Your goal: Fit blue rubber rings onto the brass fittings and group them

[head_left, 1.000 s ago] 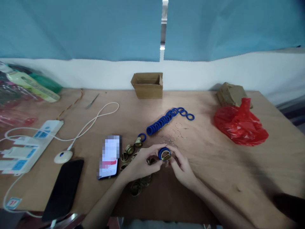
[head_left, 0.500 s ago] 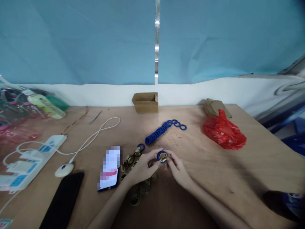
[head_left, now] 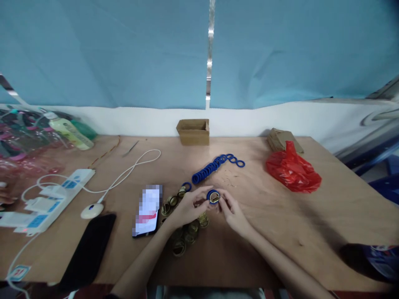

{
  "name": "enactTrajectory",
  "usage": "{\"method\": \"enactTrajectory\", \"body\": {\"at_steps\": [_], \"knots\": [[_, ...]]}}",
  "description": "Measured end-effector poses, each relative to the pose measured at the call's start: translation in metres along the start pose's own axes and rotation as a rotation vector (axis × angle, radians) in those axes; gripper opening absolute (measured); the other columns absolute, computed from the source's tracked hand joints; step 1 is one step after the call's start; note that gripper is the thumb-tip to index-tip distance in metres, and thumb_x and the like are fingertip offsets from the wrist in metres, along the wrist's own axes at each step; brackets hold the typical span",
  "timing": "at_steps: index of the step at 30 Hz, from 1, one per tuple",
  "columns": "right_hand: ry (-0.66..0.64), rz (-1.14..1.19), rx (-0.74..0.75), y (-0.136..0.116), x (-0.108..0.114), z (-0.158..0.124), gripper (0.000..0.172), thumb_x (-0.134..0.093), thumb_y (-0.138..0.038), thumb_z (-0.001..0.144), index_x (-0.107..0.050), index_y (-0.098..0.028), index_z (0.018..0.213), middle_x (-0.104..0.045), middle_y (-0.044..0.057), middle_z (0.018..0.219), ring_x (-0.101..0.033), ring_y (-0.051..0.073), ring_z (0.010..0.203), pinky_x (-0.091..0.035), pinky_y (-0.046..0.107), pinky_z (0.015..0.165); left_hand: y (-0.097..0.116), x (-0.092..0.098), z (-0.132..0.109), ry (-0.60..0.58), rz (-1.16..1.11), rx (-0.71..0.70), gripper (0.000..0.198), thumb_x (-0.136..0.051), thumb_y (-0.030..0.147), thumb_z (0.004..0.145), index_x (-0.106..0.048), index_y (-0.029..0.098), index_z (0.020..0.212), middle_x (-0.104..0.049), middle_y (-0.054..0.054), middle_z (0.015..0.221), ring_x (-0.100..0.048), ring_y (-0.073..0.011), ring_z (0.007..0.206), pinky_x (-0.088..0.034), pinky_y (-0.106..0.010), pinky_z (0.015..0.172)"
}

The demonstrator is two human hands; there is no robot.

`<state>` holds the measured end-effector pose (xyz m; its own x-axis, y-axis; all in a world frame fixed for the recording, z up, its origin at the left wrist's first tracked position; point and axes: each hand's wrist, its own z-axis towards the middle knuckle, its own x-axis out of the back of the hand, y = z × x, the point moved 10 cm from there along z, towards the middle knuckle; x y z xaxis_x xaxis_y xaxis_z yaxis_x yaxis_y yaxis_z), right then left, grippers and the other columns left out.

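Note:
Between my two hands is a blue ring (head_left: 209, 193) with a brass-coloured ring set inside it. My left hand (head_left: 190, 206) grips it from the left, thumb and fingers closed on its edge. From the right, the fingers of my right hand (head_left: 231, 208) pinch the opposite edge. Several brass-coloured rings (head_left: 179, 248) lie around and partly under my left hand. Just beyond the hands stretches a slanting row of overlapping blue rings (head_left: 210, 167). One single blue ring (head_left: 187, 186) lies apart, touching the brass-coloured pieces.
A lit phone (head_left: 148, 211) and a black phone (head_left: 89, 251) lie left, near a power strip (head_left: 59, 203) with white cables. A cardboard box (head_left: 193, 135) stands at the back, a red plastic bag (head_left: 293, 170) at right. Another person's hand (head_left: 6, 195) shows at the left edge.
The camera view has shifted slightly, bringing the table's front edge and another person's hand into sight. Both my hands keep hold of the blue ring with its brass-coloured insert.

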<state>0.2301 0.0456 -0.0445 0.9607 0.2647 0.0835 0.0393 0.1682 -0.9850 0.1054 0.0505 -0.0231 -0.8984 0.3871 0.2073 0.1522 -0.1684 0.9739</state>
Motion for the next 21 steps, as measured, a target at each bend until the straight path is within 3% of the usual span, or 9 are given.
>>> {"method": "enactTrajectory", "body": {"at_steps": [10, 21], "knots": [[0.030, 0.003, -0.051, 0.006, 0.006, 0.004, 0.043, -0.045, -0.059, 0.101, -0.060, -0.021, 0.112, -0.058, -0.001, 0.070, -0.056, 0.016, 0.061, -0.049, 0.029, 0.061, 0.001, -0.002, 0.002, 0.002, -0.014, 0.020, 0.034, -0.053, 0.027, 0.099, -0.064, 0.017, 0.130, -0.080, -0.008, 0.101, -0.076, -0.0187, 0.086, -0.062, -0.030, 0.079], [0.001, -0.253, 0.043, -0.017, 0.004, -0.004, 0.028, -0.038, -0.044, 0.107, -0.055, -0.022, 0.105, -0.050, -0.004, 0.071, -0.051, 0.014, 0.063, -0.043, 0.027, 0.064, -0.007, 0.004, -0.001, 0.011, 0.005, 0.046, 0.023, -0.055, 0.030, 0.098, -0.066, 0.017, 0.114, -0.076, -0.004, 0.085, -0.074, -0.0174, 0.078, -0.059, -0.025, 0.070]]}}
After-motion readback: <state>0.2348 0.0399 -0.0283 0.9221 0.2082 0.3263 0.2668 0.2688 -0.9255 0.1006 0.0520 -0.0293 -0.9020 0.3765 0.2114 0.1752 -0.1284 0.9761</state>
